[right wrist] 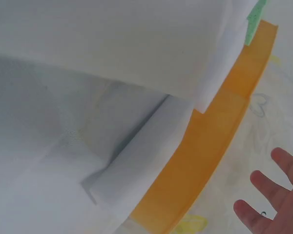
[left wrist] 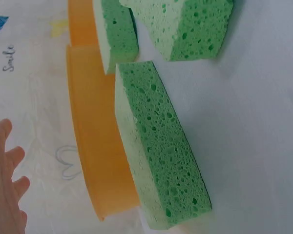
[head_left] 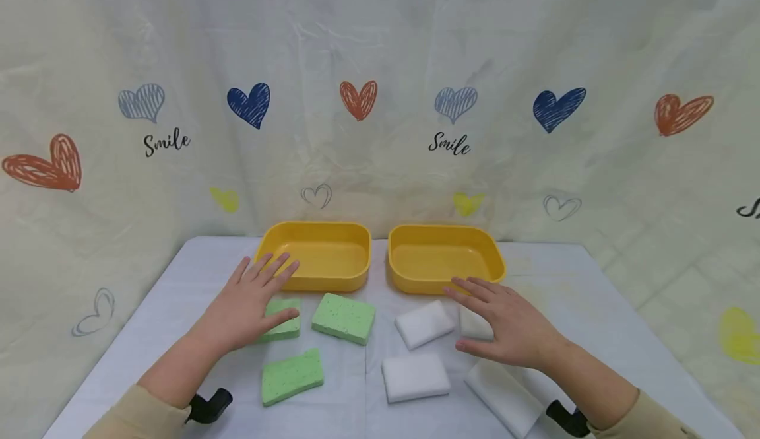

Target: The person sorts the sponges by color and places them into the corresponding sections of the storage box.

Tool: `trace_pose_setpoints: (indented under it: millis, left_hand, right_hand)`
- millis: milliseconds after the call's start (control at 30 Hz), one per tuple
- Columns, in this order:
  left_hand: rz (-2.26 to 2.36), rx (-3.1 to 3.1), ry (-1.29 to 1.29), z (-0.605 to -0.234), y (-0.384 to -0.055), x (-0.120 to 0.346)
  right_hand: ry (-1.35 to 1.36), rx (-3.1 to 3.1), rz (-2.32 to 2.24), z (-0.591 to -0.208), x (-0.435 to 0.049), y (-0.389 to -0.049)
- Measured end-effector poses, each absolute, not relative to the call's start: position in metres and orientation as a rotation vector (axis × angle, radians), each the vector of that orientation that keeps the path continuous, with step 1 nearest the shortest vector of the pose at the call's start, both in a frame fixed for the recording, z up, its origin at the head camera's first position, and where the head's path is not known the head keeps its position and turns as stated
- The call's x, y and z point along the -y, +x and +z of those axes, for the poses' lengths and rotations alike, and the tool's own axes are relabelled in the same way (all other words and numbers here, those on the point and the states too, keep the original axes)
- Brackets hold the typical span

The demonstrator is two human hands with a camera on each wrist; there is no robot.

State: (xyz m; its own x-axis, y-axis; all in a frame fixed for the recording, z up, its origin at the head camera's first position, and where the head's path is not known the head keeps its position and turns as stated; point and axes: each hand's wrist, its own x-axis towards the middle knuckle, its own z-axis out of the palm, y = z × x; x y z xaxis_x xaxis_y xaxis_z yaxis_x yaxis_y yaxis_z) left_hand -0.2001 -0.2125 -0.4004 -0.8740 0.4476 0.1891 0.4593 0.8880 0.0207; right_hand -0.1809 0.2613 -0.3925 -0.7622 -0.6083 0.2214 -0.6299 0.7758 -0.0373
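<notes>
My left hand hovers with fingers spread over the left side, partly covering a green sponge. Two more green sponges lie nearby, one angled and one closer to me; their pores show in the left wrist view. On the right, my right hand is spread out above a white sponge-like block, hiding part of it. Other white blocks lie about it: one tilted, one nearer and one partly below my wrist. Neither hand holds anything.
Two yellow trays stand side by side at the table's back, a left one and a right one. A white cloth covers the table. Behind hangs a pale curtain printed with hearts.
</notes>
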Motion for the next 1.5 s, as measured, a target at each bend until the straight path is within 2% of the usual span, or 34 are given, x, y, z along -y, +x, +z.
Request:
trace_pose_setpoints:
  millis: [567, 967, 1267, 1500]
  left_hand:
    - [-0.14, 2.912, -0.604, -0.403, -0.225, 0.233]
    - [-0.147, 3.015, -0.528, -0.397, -0.256, 0.25]
    - [-0.173, 3.107, -0.474, -0.403, -0.28, 0.25]
    - [-0.163, 3.143, -0.487, -0.407, -0.29, 0.249]
  right_hand:
    - [1.105, 2.858, 0.21, -0.395, -0.246, -0.179]
    - [1.226, 3.023, 0.207, -0.402, -0.227, -0.178]
    - [1.417, 2.997, 0.162, -0.409, -0.211, -0.179]
    - [1.415, 3.074, 0.147, -0.41, -0.203, -0.177]
